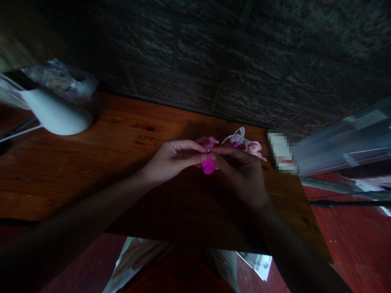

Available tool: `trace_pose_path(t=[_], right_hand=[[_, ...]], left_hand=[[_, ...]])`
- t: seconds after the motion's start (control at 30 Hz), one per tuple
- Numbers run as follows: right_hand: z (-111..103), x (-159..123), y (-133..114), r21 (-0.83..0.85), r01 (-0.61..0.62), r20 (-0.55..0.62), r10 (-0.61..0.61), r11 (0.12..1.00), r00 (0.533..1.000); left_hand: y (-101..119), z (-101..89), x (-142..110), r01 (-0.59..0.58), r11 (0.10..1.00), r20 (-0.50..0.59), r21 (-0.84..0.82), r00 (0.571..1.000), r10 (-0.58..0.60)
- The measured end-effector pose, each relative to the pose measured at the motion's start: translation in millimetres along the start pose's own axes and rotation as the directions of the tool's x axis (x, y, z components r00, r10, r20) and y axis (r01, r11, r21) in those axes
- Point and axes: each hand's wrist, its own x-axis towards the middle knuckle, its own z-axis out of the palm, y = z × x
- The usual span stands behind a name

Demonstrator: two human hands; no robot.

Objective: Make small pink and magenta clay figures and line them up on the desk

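Above the wooden table (119, 130), my two hands meet, fingertips to fingertips. Thumb and fingers of my left hand (174, 156) pinch a bright pink, soft-looking piece (208, 166) whose material I cannot make out. My right hand (240, 167) pinches the same piece from the other side, its fingers partly in shadow. Just beyond my fingertips lies a paler pink crumpled piece (208, 142). Past my right hand are a white, thin, crumpled wrapper (240, 136) and a light pink crumpled piece (254, 149).
A white tapered vessel (62, 116) stands at the left, with crumpled clear plastic (70, 83) behind it. A dark stone-patterned wall (195, 61) runs along the back. At the right are a pixelated white object (281, 150) and a translucent panel (336, 140).
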Motion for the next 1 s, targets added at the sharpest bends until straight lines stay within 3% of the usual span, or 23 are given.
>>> trace_pose_path(t=[0.13,0.33,0.73,1.0], right_hand=[[0.4,0.1,-0.3,0.015,0.009,-0.015,-0.009,1.0,1.0],[0.6,0.1,1.3,0.044,-0.069,0.009,0.069,0.997,0.998],[-0.4,-0.8,1.2,0.021,-0.047,0.001,0.047,0.999,0.999],[0.0,-0.4,-1.0,0.027,-0.035,0.021,0.035,0.999,0.999]], left_hand=[[-1.0,-0.6,-0.5,0.019,0.999,0.022,-0.027,1.0,-0.018],[-0.7,-1.3,0.0,0.014,0.999,0.016,-0.05,1.0,-0.013],[-0.6,-1.0,0.2,0.005,0.999,-0.008,-0.041,1.0,-0.005],[-1.4,-0.8,1.1,0.042,0.995,0.033,-0.09,0.999,-0.039]])
